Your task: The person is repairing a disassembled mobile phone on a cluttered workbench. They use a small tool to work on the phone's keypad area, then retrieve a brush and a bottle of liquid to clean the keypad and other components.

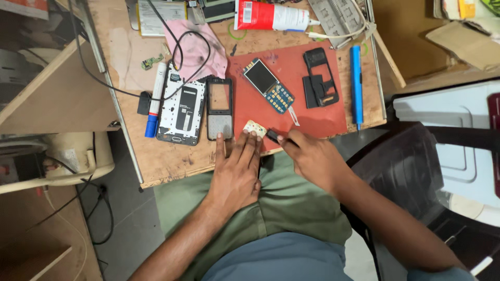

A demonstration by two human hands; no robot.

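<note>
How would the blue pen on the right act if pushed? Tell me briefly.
The blue pen looks round and slim, so a sideways push would probably roll it. It lies partly on the red mat, whose edge may check it. It seems stiff and light, likely easy to pinch, and lies apart from both hands.

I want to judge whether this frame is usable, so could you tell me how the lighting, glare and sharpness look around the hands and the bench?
Head view: even, soft light with faint shadows under the left hand and right hand; mild glare on the dark screen of the phone board; the red mat and small pale part are sharp; slight wide-angle bending at the edges.
</note>
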